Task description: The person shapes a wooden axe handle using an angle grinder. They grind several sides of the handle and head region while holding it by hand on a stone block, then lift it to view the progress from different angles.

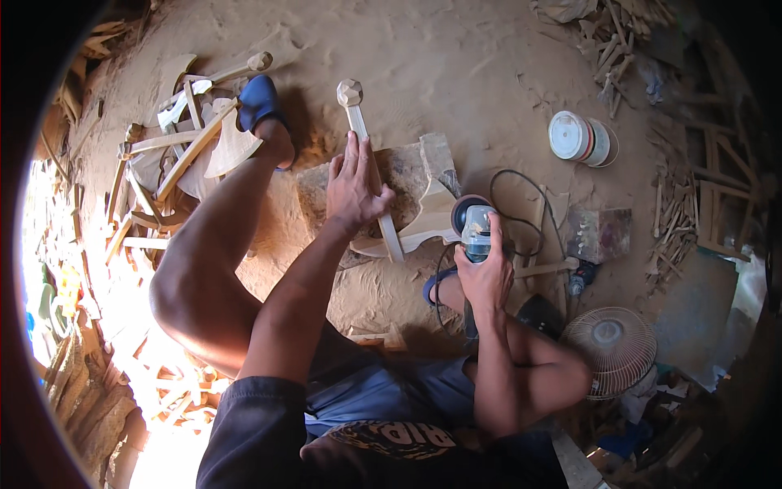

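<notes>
A pale wooden axe [429, 216] rests across a rough block [314, 186] in front of me. Its straight handle ends in a faceted knob [350, 93] at the far end. My left hand [355, 189] lies over the handle, fingers extended along it and the thumb out to the right, holding it against the block. In my right hand [487, 273] is a power grinder [479, 228] with a round, dark disc. The disc sits at the right edge of the axe's curved blade; I cannot tell whether it touches.
Several wooden axes and sticks [186, 169] lie heaped at the left beside my blue shoe [260, 99]. A black cord [539, 213] loops right of the grinder. Farther right are a white bucket [568, 136], a stained block [599, 234], a fan [609, 352] and wood scraps [674, 213].
</notes>
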